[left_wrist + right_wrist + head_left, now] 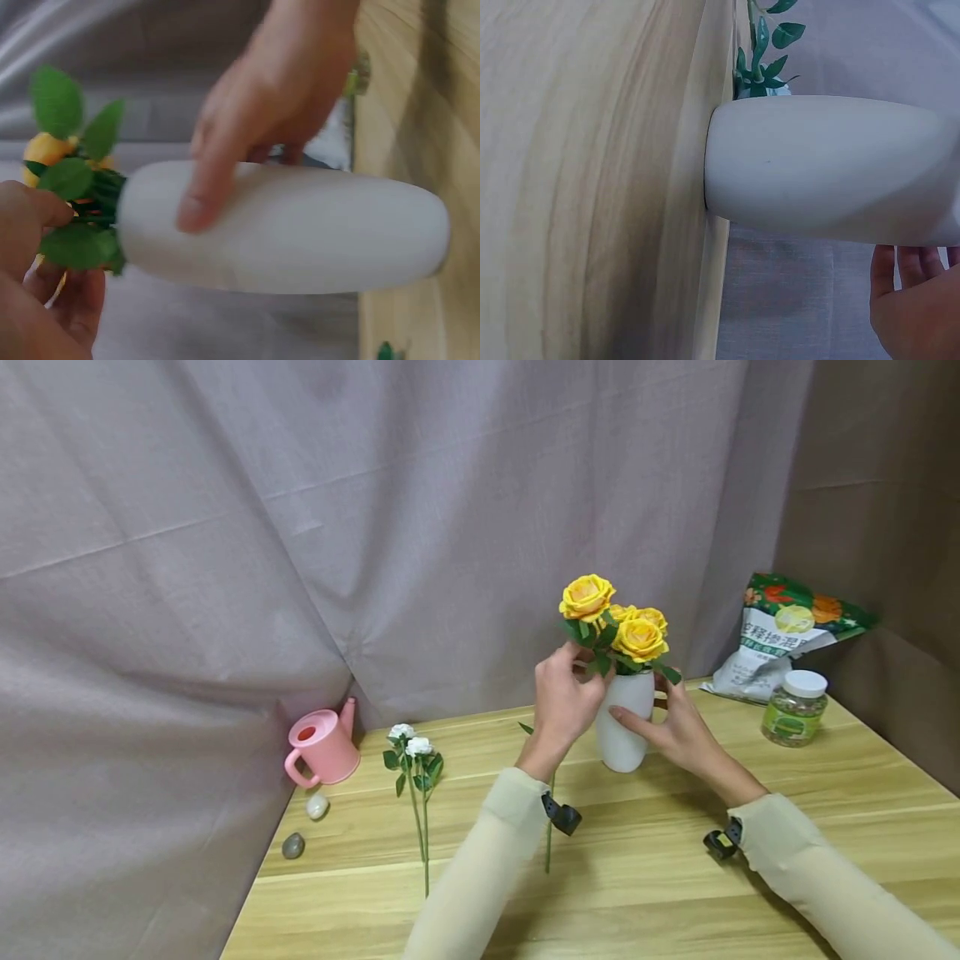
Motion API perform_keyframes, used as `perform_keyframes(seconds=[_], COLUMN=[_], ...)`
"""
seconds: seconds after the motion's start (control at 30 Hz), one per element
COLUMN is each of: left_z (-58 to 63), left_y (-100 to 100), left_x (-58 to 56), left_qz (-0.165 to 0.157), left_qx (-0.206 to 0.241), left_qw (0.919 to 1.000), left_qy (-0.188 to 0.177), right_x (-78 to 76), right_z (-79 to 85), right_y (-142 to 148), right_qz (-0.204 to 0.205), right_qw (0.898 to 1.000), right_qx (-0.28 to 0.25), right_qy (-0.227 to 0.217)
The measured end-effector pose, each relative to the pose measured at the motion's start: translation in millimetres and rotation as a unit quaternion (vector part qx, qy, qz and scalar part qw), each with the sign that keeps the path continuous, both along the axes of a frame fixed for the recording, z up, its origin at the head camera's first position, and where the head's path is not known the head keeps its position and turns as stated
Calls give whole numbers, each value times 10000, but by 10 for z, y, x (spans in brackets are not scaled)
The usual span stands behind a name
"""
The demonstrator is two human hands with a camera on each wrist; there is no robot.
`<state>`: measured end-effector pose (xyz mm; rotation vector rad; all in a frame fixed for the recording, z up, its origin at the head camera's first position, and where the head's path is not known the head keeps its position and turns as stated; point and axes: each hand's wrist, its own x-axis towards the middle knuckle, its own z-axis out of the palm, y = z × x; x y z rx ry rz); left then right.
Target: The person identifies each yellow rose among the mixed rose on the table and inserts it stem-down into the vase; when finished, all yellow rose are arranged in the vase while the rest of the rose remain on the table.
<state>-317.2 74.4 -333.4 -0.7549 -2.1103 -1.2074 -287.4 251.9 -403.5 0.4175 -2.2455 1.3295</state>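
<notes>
A white vase (pixel 622 743) stands upright on the wooden table with several yellow roses (pixel 640 639) at its mouth. My right hand (pixel 682 731) holds the vase from the right side, its thumb across the front and the fingers behind. Just left of the vase's mouth, my left hand (pixel 567 697) pinches a yellow rose (pixel 587 598) by its leafy stem. In the left wrist view, the green leaves (pixel 71 180) lie close to the rim of the vase; the lower stems are hidden inside it.
Two white flowers (pixel 418 747) lie left of my arms. A green stem (pixel 548 847) lies partly under my left wrist. Farther left are a pink watering can (pixel 330 752) and two stones (pixel 293 846). At right stand a lidded jar (pixel 795 714) and a printed bag (pixel 757 652).
</notes>
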Motion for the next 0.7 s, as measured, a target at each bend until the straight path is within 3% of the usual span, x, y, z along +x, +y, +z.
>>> perform_keyframes(seconds=[0.1,0.23,0.5,0.7], left_z=[-96,-132,65,151], left_y=[12,7,28,98], left_x=[-38,-39,96,70], left_qz=[173,75,-260,-63], left_qx=[-371,-308,484,775], left_qw=[9989,9988,9963,9951], left_qy=[-234,-379,-659,-607], right_x=[-25,-23,-29,-6], right_z=[-15,-16,-17,-17], right_y=[1,-12,14,3], right_qz=[103,198,173,194], right_qw=[9997,9986,9992,9993], right_qx=[52,134,115,69], right_qy=[223,472,352,319])
